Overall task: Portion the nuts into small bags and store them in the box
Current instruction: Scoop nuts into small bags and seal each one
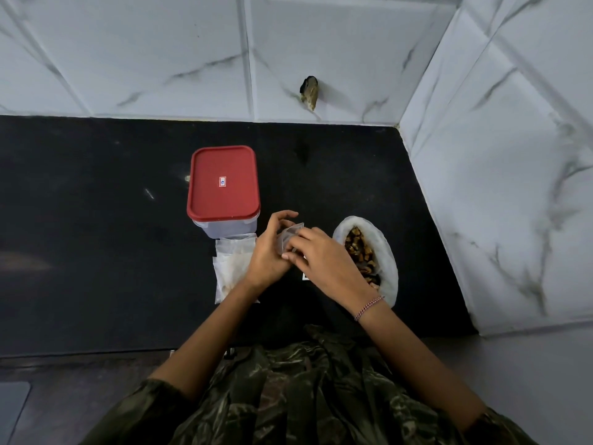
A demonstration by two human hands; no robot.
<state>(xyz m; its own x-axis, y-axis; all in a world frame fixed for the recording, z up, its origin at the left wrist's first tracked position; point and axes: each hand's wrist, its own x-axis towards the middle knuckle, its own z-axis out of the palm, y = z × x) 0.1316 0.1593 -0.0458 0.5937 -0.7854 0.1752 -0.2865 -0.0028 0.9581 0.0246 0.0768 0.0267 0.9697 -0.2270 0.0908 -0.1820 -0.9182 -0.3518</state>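
Observation:
A clear box with a shut red lid (223,184) stands on the black counter (96,236). In front of it lies a stack of small clear bags (231,264). To the right, a white bag of brown nuts (361,252) lies open. Between them, my left hand (268,252) and my right hand (317,252) both pinch one small clear bag (288,237) held just above the counter. What is inside that bag is hidden by my fingers.
White marble-look tiled walls close the counter at the back and along the right side (497,187). A dark lump (309,91) sticks to the back wall. The counter's front edge runs near my body.

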